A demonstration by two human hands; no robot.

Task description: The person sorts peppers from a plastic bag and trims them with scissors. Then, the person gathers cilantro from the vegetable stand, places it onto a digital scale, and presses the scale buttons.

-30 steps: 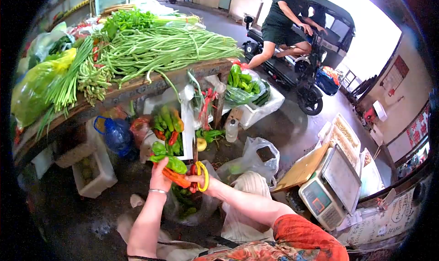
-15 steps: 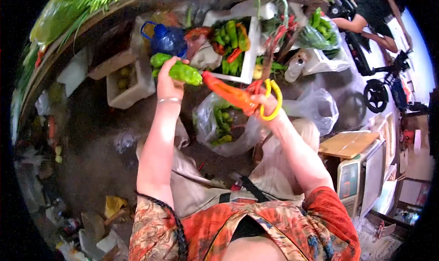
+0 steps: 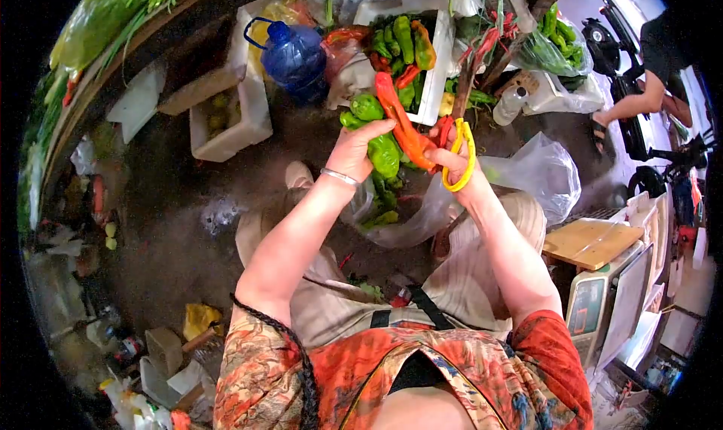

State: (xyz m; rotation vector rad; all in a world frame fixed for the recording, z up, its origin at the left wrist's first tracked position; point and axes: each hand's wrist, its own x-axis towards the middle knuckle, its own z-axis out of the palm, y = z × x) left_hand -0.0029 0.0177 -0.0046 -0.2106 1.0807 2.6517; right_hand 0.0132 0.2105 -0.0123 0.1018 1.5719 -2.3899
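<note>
My left hand (image 3: 351,153) is closed around several green peppers (image 3: 384,153), its thumb reaching against a long red pepper (image 3: 401,121). My right hand (image 3: 456,166) grips the lower end of this red pepper, which points up and tilts left. A yellow loop (image 3: 465,156), resembling a scissors handle, sits around my right hand; any blades are hidden. Red strands (image 3: 446,131) show by its fingers. Below the hands, a clear plastic bag (image 3: 410,230) lies open between my knees with green peppers inside, partly covered by the left hand's peppers.
Ahead stands a white foam box (image 3: 431,102) of green and red peppers, beside a blue jug (image 3: 295,57). Another foam box (image 3: 226,147) is left. A bagged pile of green peppers (image 3: 561,50), a scale (image 3: 591,302) and a person's leg (image 3: 636,99) are right.
My left hand has moved right and down with the green peppers, meeting the red pepper. The red pepper has swung more upright in my right hand. The view has shifted slightly.
</note>
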